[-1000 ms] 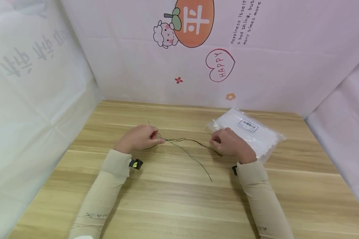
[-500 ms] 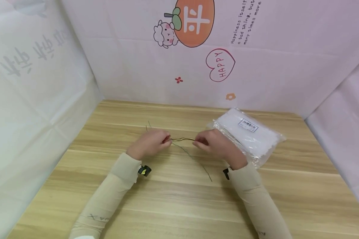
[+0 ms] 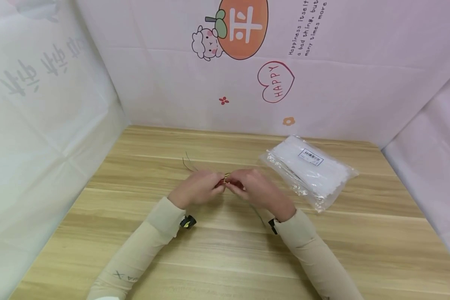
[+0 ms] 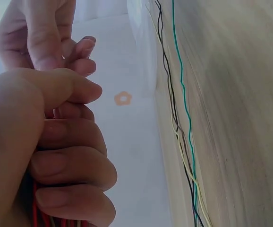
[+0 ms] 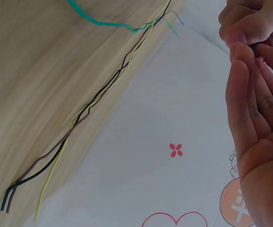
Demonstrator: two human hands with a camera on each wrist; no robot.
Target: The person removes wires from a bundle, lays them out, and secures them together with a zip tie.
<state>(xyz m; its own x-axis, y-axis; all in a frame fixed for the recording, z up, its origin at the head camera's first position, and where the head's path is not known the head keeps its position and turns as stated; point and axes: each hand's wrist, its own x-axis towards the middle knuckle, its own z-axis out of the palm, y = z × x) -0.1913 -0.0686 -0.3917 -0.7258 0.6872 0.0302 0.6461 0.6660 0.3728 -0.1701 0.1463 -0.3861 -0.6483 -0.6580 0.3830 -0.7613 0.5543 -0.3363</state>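
Over the middle of the table, my left hand (image 3: 198,188) and right hand (image 3: 258,191) meet at the fingertips. Curled fingers of the left grip a bundle of thin red wires (image 4: 45,220), whose ends show below the little finger in the left wrist view. The right thumb and fingers pinch at the tip of this bundle, mostly hidden; a bit of dark and red shows between the fingertips in the right wrist view. Beneath the hands lie loose wires: a green wire (image 4: 182,78), a black wire (image 5: 107,85) and a yellow wire (image 5: 43,189), the last two loosely crossing with a brown one.
A clear plastic bag (image 3: 322,183) of white contents with a barcode label lies at the back right of the wooden table (image 3: 225,258). White printed cloth (image 3: 165,83) stands along the back and both sides.
My hands have come together: the left has moved right along the loose wires, the right has moved left, away from the plastic bag, until the fingertips meet.
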